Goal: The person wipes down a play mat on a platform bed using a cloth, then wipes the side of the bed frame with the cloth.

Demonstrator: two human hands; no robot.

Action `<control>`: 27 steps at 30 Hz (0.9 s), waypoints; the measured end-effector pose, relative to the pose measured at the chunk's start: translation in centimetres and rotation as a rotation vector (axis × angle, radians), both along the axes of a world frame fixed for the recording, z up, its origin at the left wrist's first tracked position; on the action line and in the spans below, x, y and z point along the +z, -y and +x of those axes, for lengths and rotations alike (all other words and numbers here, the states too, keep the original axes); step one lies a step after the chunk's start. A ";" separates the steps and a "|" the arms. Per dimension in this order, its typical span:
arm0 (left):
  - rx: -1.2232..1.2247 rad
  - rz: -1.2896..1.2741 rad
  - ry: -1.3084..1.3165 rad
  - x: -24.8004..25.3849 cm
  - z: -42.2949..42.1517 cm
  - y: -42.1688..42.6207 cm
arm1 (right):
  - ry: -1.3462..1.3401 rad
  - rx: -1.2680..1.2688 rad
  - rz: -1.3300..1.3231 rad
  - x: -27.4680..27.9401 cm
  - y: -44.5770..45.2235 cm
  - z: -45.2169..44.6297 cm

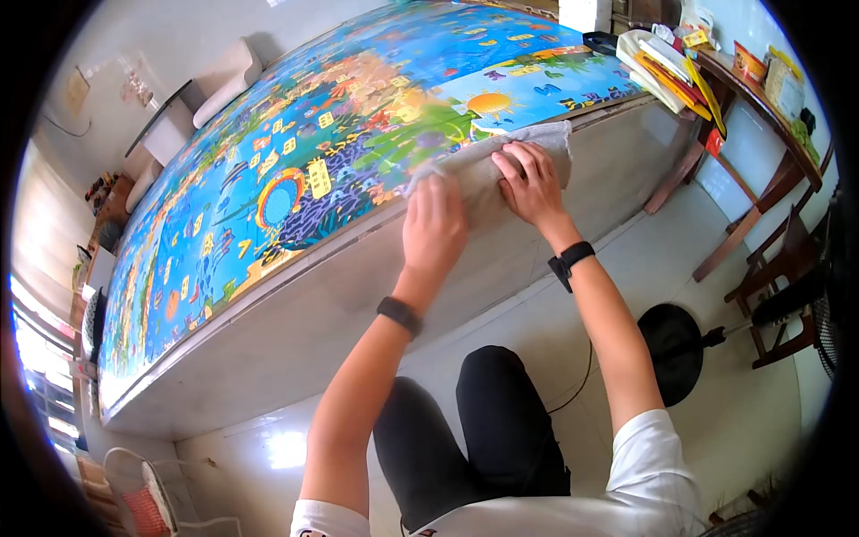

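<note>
A grey cloth (483,170) lies along the near edge of a raised platform, partly over its side face. My left hand (436,224) is closed on the cloth's left end, its fingers curled and a little blurred. Further right, my right hand (533,183) has bent fingers gripping the cloth near its right end. Beneath and beyond the cloth spreads a colourful sea-themed mat (358,134), printed with fish, coral and a sun. Both wrists wear dark bands.
At right stands a wooden table (761,112) with containers, beside a pile of bags and yellow packets (671,72). A black round fan base (671,353) rests on the tiled floor. A white chair (228,85) is by the far wall, and a cable runs near my knees.
</note>
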State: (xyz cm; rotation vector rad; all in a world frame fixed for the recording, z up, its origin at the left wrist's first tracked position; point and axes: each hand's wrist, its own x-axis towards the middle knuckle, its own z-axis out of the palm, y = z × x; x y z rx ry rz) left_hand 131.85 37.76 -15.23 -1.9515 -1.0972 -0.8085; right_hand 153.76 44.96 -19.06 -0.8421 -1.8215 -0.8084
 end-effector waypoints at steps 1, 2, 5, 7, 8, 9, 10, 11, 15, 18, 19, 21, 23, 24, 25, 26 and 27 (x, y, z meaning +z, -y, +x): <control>-0.010 0.002 -0.005 0.2 0.0 0.0 | -0.050 0.017 -0.016 0.3 0.6 -0.1; -0.018 0.007 -0.010 0.4 -0.1 0.0 | -0.100 0.037 -0.030 1.2 1.4 -0.2; -0.031 -0.008 -0.009 0.5 -0.3 0.2 | -0.071 0.008 -0.090 4.4 2.3 -0.3; -0.029 -0.003 0.005 0.5 -0.1 0.4 | 0.020 -0.047 -0.171 5.6 1.3 -0.2; -0.026 -0.004 0.008 0.5 0.0 0.5 | -0.011 -0.019 -0.172 6.0 1.2 -0.3; -0.023 -0.001 0.012 0.5 0.1 0.4 | -0.023 -0.013 -0.200 6.2 1.2 -0.4; -0.020 0.001 0.016 0.5 0.1 0.4 | -0.034 -0.007 -0.228 6.1 1.2 -0.5; -0.018 -0.005 0.014 0.5 0.1 0.5 | -0.045 -0.002 -0.258 6.0 1.2 -0.5; -0.010 -0.028 0.001 0.9 0.2 0.6 | -0.043 0.003 -0.268 6.3 1.4 -0.5; -0.007 -0.028 -0.002 0.7 -0.1 0.6 | -0.080 -0.014 -0.223 6.0 2.2 -0.5; -0.009 -0.021 -0.003 0.8 -0.1 0.5 | -0.133 -0.052 -0.163 5.7 3.0 -0.8; -0.028 -0.031 -0.007 0.7 -0.4 0.8 | -0.229 -0.109 -0.117 3.3 4.6 -1.5; -0.038 -0.001 -0.004 0.5 -0.9 0.8 | -0.305 -0.128 -0.130 0.3 4.9 -2.1; -0.058 -0.013 0.011 0.5 -1.3 1.0 | -0.307 -0.138 -0.119 -0.1 5.0 -2.5; -0.069 -0.012 0.023 0.5 -1.7 1.4 | -0.311 -0.142 -0.116 -0.6 5.1 -3.2; -0.069 -0.016 0.035 0.6 -2.4 1.9 | -0.314 -0.138 -0.121 -0.8 5.2 -4.1; -0.062 -0.022 0.048 0.6 -3.6 2.5 | -0.257 -0.121 -0.100 -0.7 5.1 -4.7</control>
